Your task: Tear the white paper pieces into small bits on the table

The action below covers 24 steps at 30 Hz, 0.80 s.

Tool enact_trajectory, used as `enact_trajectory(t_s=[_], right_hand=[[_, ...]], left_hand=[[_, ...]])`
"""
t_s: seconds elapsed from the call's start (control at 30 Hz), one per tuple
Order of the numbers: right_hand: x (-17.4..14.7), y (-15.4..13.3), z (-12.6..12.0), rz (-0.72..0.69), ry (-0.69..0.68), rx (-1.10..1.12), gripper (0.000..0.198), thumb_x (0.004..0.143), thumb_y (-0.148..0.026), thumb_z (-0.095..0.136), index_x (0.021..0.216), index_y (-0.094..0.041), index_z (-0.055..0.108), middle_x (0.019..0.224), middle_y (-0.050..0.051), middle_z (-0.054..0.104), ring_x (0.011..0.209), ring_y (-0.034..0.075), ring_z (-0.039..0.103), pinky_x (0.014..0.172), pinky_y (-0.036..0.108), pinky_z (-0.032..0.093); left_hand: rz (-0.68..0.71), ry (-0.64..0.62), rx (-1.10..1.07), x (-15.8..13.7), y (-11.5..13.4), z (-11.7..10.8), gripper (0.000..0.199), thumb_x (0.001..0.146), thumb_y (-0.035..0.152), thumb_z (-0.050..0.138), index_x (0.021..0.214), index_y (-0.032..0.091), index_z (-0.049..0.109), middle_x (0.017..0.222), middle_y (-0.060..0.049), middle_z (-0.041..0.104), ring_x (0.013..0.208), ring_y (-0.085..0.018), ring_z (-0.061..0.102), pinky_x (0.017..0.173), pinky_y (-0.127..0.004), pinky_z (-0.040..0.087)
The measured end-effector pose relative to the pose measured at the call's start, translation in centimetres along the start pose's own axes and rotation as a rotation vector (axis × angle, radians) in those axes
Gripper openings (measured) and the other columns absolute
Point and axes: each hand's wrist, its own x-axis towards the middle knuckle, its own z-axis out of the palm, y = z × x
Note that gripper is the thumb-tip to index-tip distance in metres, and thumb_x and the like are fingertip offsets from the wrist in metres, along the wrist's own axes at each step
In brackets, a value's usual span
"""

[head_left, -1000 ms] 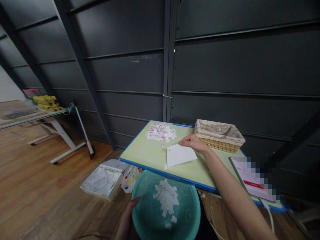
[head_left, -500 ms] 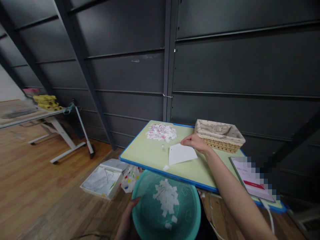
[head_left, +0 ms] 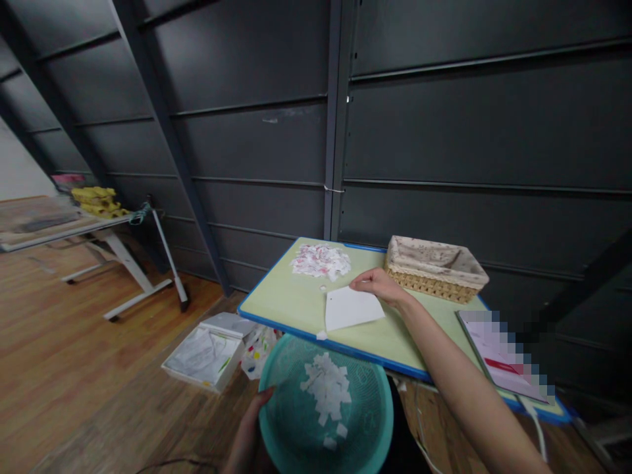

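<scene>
Head view shows a white sheet [head_left: 353, 311] over the middle of the desk [head_left: 281, 296], its far edge pinched by the right hand [head_left: 379, 285]. Nearer, the left hand [head_left: 253, 413] grips the left rim of a green basin [head_left: 365, 424] holding paper scraps [head_left: 326, 387]. A paper pile [head_left: 320, 262] lies far left, a basket [head_left: 434, 286] far right.

Green table: blue-edged [head_left: 281, 299], by the wall ahead of me
Far left: heap of paper scraps [head_left: 320, 261]
Mid-table: white sheet [head_left: 351, 309], unclear if resting; loose scrap [head_left: 322, 336] near front edge
Far right: lined wicker basket [head_left: 429, 283]
Right end: flat screen [head_left: 486, 345]
Wood floor: [head_left: 74, 368] open white box [head_left: 230, 373]
Side table: [head_left: 69, 232] yellow stack [head_left: 99, 201]
</scene>
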Motion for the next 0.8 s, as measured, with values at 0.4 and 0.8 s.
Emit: enact_trajectory(t_s=[0.4,0.8], right_hand=[[0.1,0.5,1.3,-0.058,-0.042,0.076,0.035,0.058,-0.04,0.074,0.077,-0.011,0.076,0.071,0.009,0.071,0.058,0.015,0.057,0.052,0.024,0.039],[1.6,1.7,0.2,-0.116,0.578,-0.304,0.043,0.074,-0.043,0.053,0.089,-0.01,0.076,0.078,0.012,0.074,0.067,0.023,0.064,0.058,0.029,0.042]], left_hand=[[-0.015,0.011,-0.045,-0.2,0.3,0.3,0.047,0.079,0.029,0.066,0.12,0.006,0.059,0.073,-0.007,0.08,0.103,-0.034,0.067,0.096,-0.049,0.049],[-0.038,0.017,-0.038,-0.6,0.4,0.6,0.058,0.077,0.029,0.067,0.131,0.011,0.052,0.1,-0.012,0.077,0.108,-0.038,0.063,0.098,-0.055,0.046]])
